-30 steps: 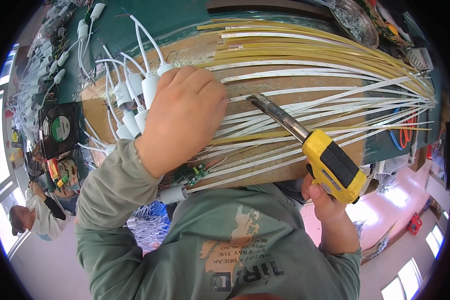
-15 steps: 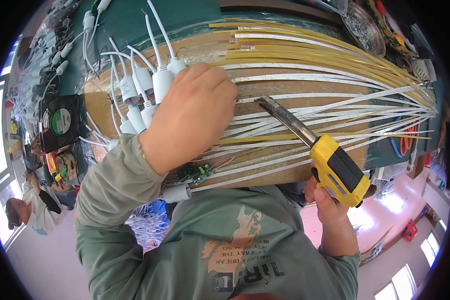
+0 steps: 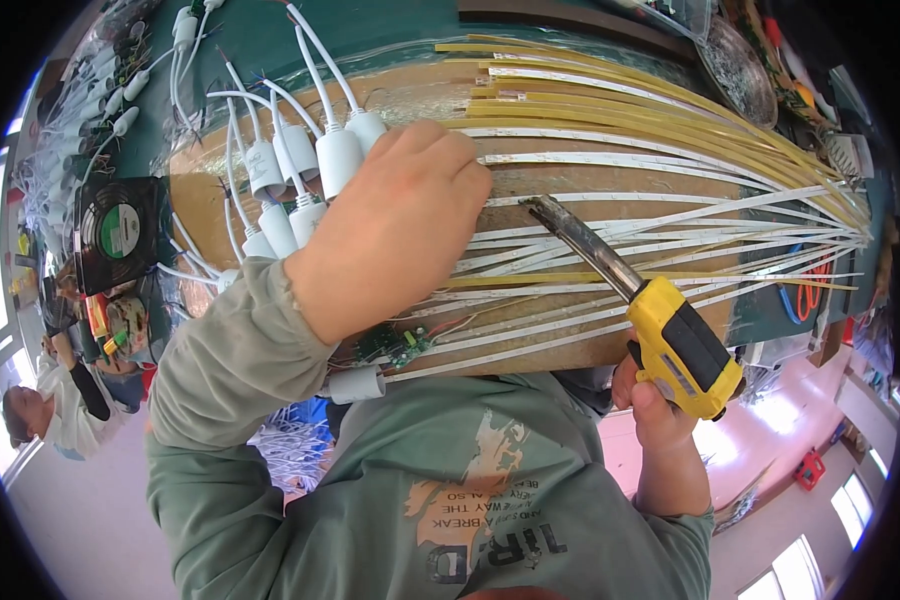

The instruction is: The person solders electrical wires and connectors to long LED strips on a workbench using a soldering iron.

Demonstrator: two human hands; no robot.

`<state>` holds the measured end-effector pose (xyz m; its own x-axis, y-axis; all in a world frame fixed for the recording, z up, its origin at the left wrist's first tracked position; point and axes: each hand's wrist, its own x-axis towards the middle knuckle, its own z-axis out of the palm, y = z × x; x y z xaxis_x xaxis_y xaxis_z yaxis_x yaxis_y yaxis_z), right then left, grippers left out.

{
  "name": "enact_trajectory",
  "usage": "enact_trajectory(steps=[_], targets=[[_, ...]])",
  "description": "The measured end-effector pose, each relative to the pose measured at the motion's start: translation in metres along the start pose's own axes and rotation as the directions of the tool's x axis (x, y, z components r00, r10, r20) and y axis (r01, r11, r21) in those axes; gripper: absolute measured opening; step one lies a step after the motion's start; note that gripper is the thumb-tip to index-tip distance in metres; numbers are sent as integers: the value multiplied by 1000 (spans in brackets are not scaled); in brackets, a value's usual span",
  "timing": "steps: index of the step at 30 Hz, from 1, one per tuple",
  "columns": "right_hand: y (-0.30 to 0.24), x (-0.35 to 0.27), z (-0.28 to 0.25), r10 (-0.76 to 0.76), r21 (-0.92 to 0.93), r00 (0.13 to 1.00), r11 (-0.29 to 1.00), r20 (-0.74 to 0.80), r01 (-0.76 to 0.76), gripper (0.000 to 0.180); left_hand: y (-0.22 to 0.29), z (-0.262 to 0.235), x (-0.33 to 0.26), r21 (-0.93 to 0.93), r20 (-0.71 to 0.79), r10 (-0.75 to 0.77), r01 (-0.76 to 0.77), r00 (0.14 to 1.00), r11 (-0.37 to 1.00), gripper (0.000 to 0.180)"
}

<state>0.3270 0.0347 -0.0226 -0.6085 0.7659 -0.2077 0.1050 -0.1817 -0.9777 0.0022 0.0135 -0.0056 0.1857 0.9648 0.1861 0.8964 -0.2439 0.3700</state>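
My right hand (image 3: 660, 405) is closed round the handle of a yellow and black soldering gun (image 3: 685, 345). The gun's dark metal tip rests at or just over a white LED strip (image 3: 590, 197), close to the fingers of my left hand (image 3: 395, 230). That hand is closed in a pinch beside the strip's end; its back hides what the fingertips hold. White plastic end caps (image 3: 340, 160) with white cables stand left of it, partly covered by the hand. Below the left wrist lies a small green circuit board (image 3: 395, 343) with thin wires, above a white cap (image 3: 356, 384).
Many white and yellow LED strips fan across the brown board (image 3: 610, 335) toward the right. A black fan (image 3: 120, 236) stands at the left, near bundled cabled caps. A round metal dish (image 3: 735, 70) sits far right. Another person (image 3: 80, 400) is at the far left.
The caps and strips have shifted slightly right in view, along with my left hand and the soldering gun. Both hands keep their grips, and the tip stays by the strip.
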Motion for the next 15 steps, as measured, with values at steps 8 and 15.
enact_trajectory(steps=[8, 15], targets=[[-6, 8, 15, 27, -1, 1000, 1000, -12, -27, 66, 1, 3, -3, 10, -15, 3, -3, 1000, 1000, 9], [-9, 13, 20, 6, 7, 1000, 1000, -10, -6, 57, 1, 3, -3, 16, -5, 5, -5, 1000, 1000, 11]])
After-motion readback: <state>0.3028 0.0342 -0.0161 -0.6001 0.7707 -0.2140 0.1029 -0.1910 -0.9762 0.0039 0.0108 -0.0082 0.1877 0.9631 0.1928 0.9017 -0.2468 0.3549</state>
